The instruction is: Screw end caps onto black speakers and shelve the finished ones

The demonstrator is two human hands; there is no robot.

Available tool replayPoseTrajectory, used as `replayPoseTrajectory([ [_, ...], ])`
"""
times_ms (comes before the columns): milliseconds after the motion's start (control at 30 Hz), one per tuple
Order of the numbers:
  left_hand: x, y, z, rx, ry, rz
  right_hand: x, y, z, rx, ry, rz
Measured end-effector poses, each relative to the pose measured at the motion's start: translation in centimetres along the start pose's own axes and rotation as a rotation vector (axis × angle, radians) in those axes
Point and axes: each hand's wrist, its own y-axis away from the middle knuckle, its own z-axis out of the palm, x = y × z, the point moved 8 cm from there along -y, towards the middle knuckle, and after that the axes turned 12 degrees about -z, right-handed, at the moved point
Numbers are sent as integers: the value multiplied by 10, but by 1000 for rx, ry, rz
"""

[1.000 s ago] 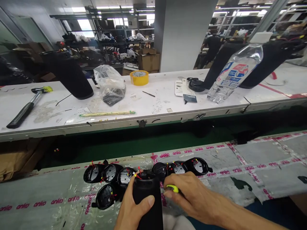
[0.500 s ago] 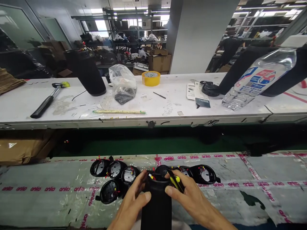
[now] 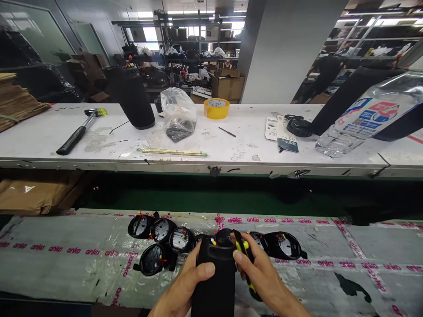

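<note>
A black tubular housing (image 3: 214, 284) stands upright close to my body, with small red, white and yellow wire connectors at its open top. My left hand (image 3: 188, 277) wraps round its left side, the thumb pressed on the front. In my right hand (image 3: 259, 268) is a black-and-yellow tool (image 3: 243, 247) shaped like a utility knife, held beside the housing's top right rim. Whether its tip touches the rim cannot be made out. Beyond my hands lie similar round black housings (image 3: 181, 239) with wires, some partly hidden behind my hands.
On the white bench (image 3: 238, 152) across are a hammer (image 3: 79, 134), a black cylinder (image 3: 132, 97), a plastic bag (image 3: 178, 114), yellow tape (image 3: 216, 108), cards (image 3: 287, 138) and a water bottle (image 3: 366, 116). Brown cardboard (image 3: 36, 191) sits at left. Plastic sheeting (image 3: 82, 268) covers the near surface.
My right hand has turned the tool more upright, and its lower end now shows below my fingers. The housing has tilted and shifted slightly left. The whole view has swung slightly left.
</note>
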Motion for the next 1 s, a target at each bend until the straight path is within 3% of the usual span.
replayPoseTrajectory([
  [100, 6, 8, -7, 128, -43, -2, -37, 4, -16, 34, 349, -141],
  [233, 16, 15, -18, 273, -234, 57, -77, 11, 5, -241, 799, -400],
  [400, 24, 11, -19, 236, -447, 115, -89, 10, 33, -472, 1205, -573],
  [567, 30, 14, -14, 234, -442, 158, -99, 10, 42, -564, 1312, -697],
  [767, 31, 16, -9, 240, -479, 151, -96, 9, 41, -526, 1306, -691],
  [1000, 29, 22, -12, 374, -469, 169, -78, 12, 38, -452, 1378, -633],
])
